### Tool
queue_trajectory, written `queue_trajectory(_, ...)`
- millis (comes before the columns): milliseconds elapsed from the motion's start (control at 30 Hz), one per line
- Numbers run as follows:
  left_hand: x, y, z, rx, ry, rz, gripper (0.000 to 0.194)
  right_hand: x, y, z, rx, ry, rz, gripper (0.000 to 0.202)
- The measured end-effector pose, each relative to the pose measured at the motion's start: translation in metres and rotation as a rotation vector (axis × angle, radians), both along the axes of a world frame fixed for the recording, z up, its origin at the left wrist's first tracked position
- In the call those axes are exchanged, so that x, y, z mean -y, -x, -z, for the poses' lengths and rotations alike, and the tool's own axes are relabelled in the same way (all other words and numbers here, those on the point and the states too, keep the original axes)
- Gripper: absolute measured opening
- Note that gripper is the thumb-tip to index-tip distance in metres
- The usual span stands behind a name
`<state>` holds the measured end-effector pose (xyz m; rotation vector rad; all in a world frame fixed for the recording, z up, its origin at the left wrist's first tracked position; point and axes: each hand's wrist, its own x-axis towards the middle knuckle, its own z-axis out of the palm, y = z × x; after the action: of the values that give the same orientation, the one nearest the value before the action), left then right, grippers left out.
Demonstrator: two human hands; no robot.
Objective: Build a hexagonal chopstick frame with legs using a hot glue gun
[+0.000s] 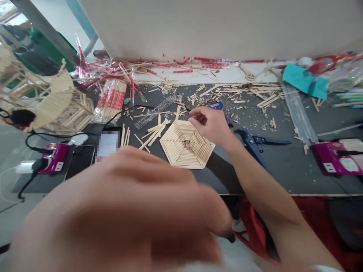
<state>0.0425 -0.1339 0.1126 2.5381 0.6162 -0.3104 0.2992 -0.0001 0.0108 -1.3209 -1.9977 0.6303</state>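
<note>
A hexagonal piece built of pale wooden sticks (181, 153) lies on the dark table, with one stick (178, 113) jutting out at its top left. My right hand (208, 122) is at the upper right edge of the hexagon, palm down with fingers curled; what they hold, if anything, is hidden. Very close to the camera, my left hand (127, 211) is large and blurred across the lower left. Its fingers are bent, and their tips are smeared. Loose sticks (155, 133) lie just left of the hexagon.
Blue cutters (252, 141) lie right of my right forearm. Two purple power sockets (55, 156) (337, 158), a phone (107, 142), bagged sticks (111, 99) and a stick-built model (53, 105) stand around. Scraps of wood (241, 92) and plastic litter the back.
</note>
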Motion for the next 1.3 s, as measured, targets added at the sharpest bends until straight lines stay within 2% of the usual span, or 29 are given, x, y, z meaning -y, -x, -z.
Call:
queue_trajectory(33, -0.018, -0.005, -0.019, 0.169, -0.038, -0.193, 0.027, 0.001, 0.003, 0.006, -0.039, 0.0, 0.015, 0.022)
queue_trajectory(67, -0.038, -0.009, -0.031, 0.318, -0.083, -0.393, 0.023, 0.002, 0.007, 0.012, -0.086, 0.006, 0.023, 0.022)
queue_trajectory(100, -0.06, -0.012, -0.033, 0.415, -0.16, -0.534, 0.02, 0.001, 0.012, 0.018, -0.128, 0.023, 0.021, 0.024)
queue_trajectory(133, -0.081, -0.014, -0.026, 0.426, -0.194, -0.601, 0.019, 0.0, 0.016, 0.023, -0.151, 0.04, 0.018, 0.025)
queue_trajectory(167, -0.1, -0.014, -0.01, 0.415, -0.222, -0.665, 0.018, -0.002, 0.02, 0.027, -0.169, 0.05, 0.02, 0.026)
queue_trajectory(233, -0.133, -0.014, 0.036, 0.396, -0.262, -0.804, 0.017, -0.007, 0.026, 0.035, -0.198, 0.04, 0.023, 0.027)
queue_trajectory(300, -0.153, -0.013, 0.083, 0.438, -0.255, -0.873, 0.019, -0.012, 0.03, 0.042, -0.252, -0.006, 0.029, 0.029)
queue_trajectory(333, -0.158, -0.014, 0.102, 0.452, -0.257, -0.887, 0.019, -0.014, 0.03, 0.045, -0.285, -0.038, 0.032, 0.032)
queue_trajectory(367, -0.161, -0.014, 0.115, 0.475, -0.285, -0.897, 0.018, -0.015, 0.031, 0.048, -0.315, -0.067, 0.032, 0.037)
queue_trajectory(433, -0.162, -0.016, 0.129, 0.481, -0.329, -0.847, 0.017, -0.017, 0.031, 0.052, -0.36, -0.117, 0.033, 0.048)
queue_trajectory(633, -0.16, -0.015, 0.128, 0.454, -0.391, -0.771, 0.018, -0.026, 0.036, 0.05, -0.337, -0.229, -0.005, 0.053)
queue_trajectory(833, -0.158, -0.014, 0.135, 0.401, -0.429, -0.745, 0.022, -0.036, 0.04, 0.052, -0.179, -0.369, -0.095, 0.047)
queue_trajectory(1100, -0.157, -0.016, 0.134, 0.338, -0.468, -0.705, 0.025, -0.048, 0.039, 0.056, -0.032, -0.26, -0.192, 0.036)
queue_trajectory(1300, -0.156, -0.017, 0.135, 0.304, -0.496, -0.678, 0.026, -0.051, 0.039, 0.056, 0.001, -0.272, -0.218, 0.033)
